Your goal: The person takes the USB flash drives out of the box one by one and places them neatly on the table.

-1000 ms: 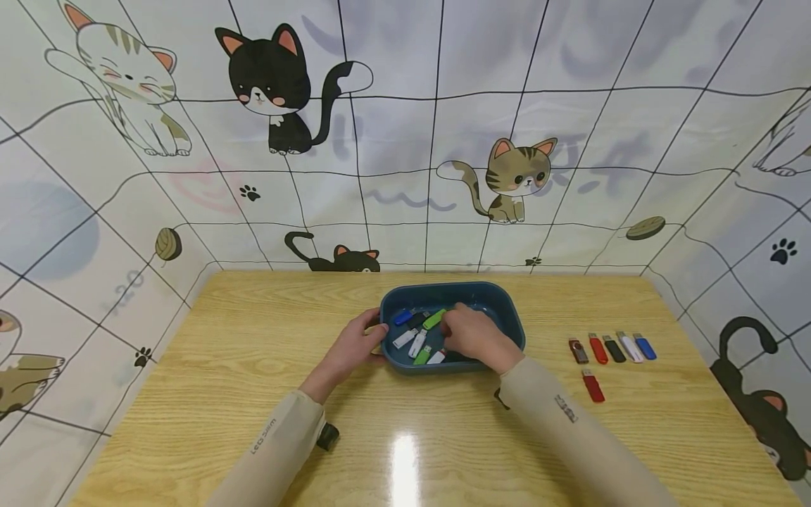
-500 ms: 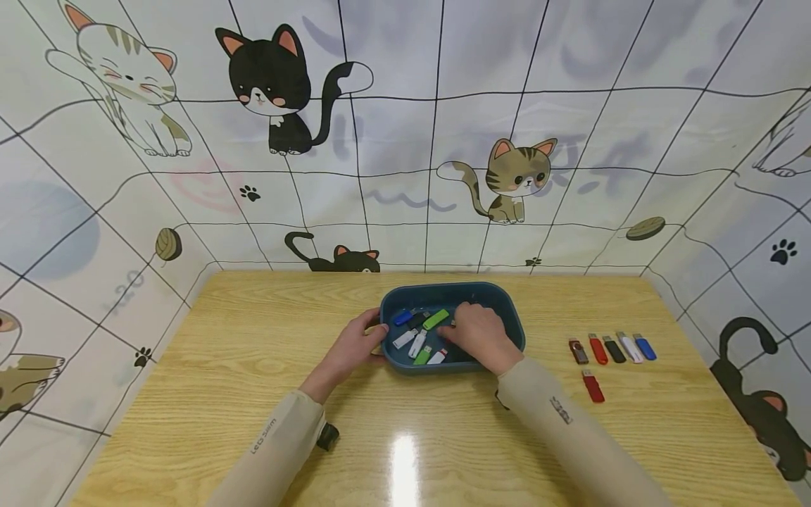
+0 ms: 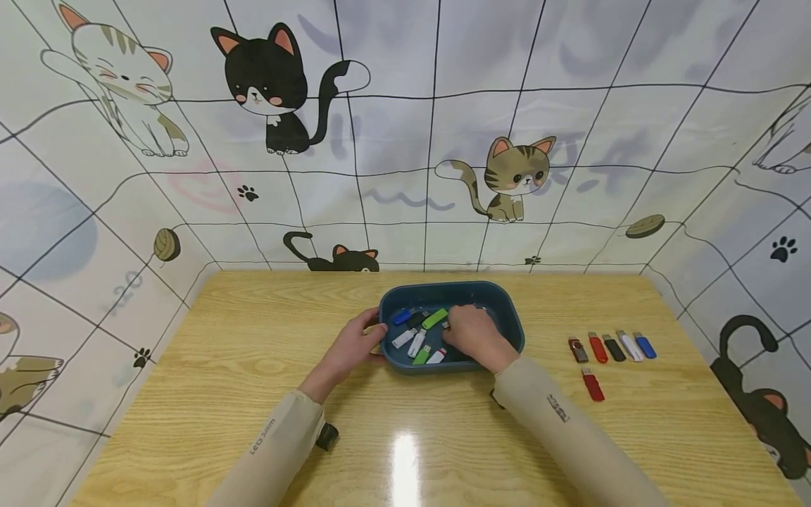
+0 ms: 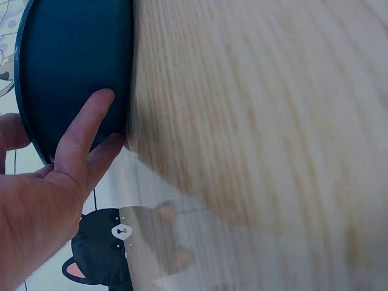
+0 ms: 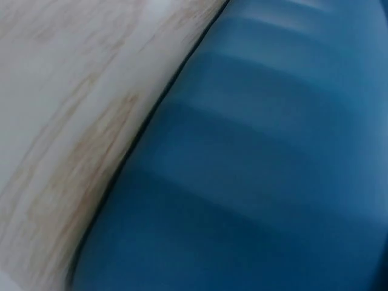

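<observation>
A dark blue plastic basin (image 3: 484, 287) on the wooden table holds several USB flash drives, among them a bright green one (image 3: 435, 318), a blue one (image 3: 402, 317) and a white one (image 3: 404, 339). My left hand (image 3: 356, 339) grips the basin's left end, thumb at the rim and fingers against the outer wall, as the left wrist view also shows. Inside the basin, right of the green drive, my right hand (image 3: 475, 332) reaches down with bent fingers. A small metal plug (image 3: 446, 325) pokes out at its fingertips; the rest of that flash drive is hidden by the hand.
Right of the basin, several flash drives lie side by side, including a blue one (image 3: 645, 346) and a bright red one (image 3: 598, 347). A dark red one (image 3: 593, 385) lies in front of them. A cat-printed wall covering (image 3: 393, 197) borders the table.
My right hand has shifted slightly within the basin, lately a little left, and the metal plug at its fingertips has moved with it. The left hand keeps its place on the basin.
</observation>
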Demonstrator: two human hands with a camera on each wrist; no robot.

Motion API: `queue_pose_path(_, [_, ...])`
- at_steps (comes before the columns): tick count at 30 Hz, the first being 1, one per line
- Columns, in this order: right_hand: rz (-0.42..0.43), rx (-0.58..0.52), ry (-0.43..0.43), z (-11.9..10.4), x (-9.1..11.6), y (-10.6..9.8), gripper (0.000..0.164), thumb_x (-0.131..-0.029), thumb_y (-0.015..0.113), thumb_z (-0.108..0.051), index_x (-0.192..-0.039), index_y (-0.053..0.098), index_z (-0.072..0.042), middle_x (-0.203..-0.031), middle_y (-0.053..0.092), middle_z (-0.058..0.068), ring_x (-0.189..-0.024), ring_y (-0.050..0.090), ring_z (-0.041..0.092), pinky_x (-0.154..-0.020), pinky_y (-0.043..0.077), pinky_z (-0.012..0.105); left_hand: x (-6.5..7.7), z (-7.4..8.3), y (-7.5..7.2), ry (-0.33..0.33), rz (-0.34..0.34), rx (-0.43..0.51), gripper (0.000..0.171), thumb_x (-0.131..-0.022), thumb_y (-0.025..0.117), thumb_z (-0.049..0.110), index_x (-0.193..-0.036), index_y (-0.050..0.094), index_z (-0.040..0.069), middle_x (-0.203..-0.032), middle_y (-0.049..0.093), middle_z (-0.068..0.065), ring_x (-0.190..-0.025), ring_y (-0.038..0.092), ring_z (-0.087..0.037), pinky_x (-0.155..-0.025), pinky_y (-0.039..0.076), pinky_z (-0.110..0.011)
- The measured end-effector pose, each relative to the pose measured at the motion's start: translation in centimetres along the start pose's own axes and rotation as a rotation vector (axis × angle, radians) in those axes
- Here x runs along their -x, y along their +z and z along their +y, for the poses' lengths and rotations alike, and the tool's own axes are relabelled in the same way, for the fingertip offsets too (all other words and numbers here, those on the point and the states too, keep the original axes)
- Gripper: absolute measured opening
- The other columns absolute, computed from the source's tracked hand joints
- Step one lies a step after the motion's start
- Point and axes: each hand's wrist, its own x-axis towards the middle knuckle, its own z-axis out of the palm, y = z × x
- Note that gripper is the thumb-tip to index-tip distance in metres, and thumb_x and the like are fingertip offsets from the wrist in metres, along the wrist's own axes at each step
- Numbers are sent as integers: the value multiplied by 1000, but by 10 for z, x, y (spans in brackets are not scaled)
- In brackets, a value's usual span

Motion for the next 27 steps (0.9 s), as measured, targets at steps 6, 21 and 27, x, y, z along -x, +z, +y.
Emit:
queue_pose_path(6, [-15, -27, -10, -2, 0, -1, 51, -93, 65, -1, -55, 35, -17, -55, 23, -5, -50, 24, 12, -50, 20, 26, 0, 2, 0, -5, 6, -5, 48, -109, 50, 12, -154, 41, -4, -152, 46, -25, -123, 60, -42, -79, 64, -49])
queue_pose_path(21, [49, -51, -2, 11, 9, -18, 20, -95, 68, -10, -75, 68, -8, -71, 56, -2, -60, 45, 13, -54, 38, 28, 0, 2, 0, -15, -9, 4, 49, -109, 50, 12, -154, 41, -3, -153, 44, -25, -127, 58, -44, -79, 64, -49])
queue_pose_path(27, [67, -87, 40, 18, 19, -30, 18, -97, 71, -15, -108, 74, -1, -102, 73, 9, -83, 65, 20, -77, 59, 41, 1, 1, 0, -13, -13, 3, 49, -109, 49, 11, -154, 40, -4, -154, 43, -26, -127, 57, -45, -79, 64, -49])
